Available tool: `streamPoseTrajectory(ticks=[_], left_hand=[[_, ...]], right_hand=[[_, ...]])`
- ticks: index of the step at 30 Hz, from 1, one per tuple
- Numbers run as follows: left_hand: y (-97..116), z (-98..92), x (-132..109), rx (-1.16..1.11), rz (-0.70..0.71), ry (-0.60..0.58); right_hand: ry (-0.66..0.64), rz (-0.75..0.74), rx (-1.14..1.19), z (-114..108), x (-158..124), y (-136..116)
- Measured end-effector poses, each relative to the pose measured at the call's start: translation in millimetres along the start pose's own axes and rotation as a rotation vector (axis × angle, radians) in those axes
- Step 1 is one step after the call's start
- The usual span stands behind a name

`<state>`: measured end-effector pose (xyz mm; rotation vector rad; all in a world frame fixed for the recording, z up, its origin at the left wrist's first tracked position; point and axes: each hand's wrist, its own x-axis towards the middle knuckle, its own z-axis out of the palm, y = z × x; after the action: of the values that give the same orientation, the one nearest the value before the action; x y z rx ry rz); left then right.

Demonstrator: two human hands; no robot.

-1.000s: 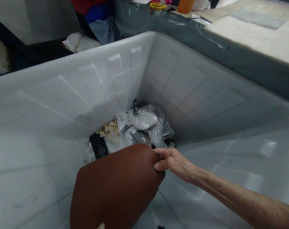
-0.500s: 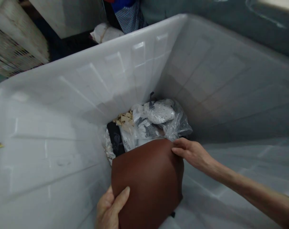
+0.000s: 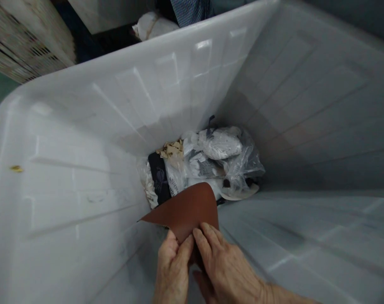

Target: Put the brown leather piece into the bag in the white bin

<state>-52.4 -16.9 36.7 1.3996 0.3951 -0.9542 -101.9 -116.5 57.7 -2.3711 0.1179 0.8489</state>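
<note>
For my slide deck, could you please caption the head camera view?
Both hands, left hand and right hand, grip a brown sheet inside a white bin above bagged scraps.

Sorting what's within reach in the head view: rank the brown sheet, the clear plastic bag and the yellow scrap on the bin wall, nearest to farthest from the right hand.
1. brown sheet, touched by the right hand.
2. clear plastic bag, beyond, at bin bottom.
3. yellow scrap, far left wall.

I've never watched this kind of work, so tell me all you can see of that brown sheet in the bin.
The brown sheet is smooth, matte and leather-like, reddish brown, thin and flexible. One rounded corner points up toward the plastic bags at the bottom of the white bin. The left hand and right hand both pinch its near edge, fingers laid on it.
</note>
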Motion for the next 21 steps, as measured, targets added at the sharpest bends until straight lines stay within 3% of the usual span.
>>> streamPoseTrajectory(ticks=[3, 8, 11, 13, 18, 21], left_hand=[[-0.8, 1.7, 0.6, -0.031, -0.018, -0.08], [3.2, -1.8, 7.2, 0.081, 0.003, -0.028], [-3.8, -9.0, 15.5, 0.212, -0.015, 0.088], [-10.2, -15.5, 23.1, 0.21, -0.04, 0.157], [-7.8, -29.3, 36.0, 0.181, -0.162, 0.353], [3.9, -24.4, 25.6, 0.308, -0.047, 0.324]], right_hand=[[0.112, -0.056, 0.09, -0.5, 4.7, 12.5], [0.309, 0.067, 0.679, -21.0, 13.5, 35.6], [0.24, 0.2, 1.278, -33.5, 20.2, 43.1], [0.15, 0.244, 1.557, -39.4, 23.2, 46.2], [0.041, 0.25, 1.694, -48.3, 25.4, 50.0], [0.023, 0.251, 1.723, -49.1, 26.4, 52.0]])
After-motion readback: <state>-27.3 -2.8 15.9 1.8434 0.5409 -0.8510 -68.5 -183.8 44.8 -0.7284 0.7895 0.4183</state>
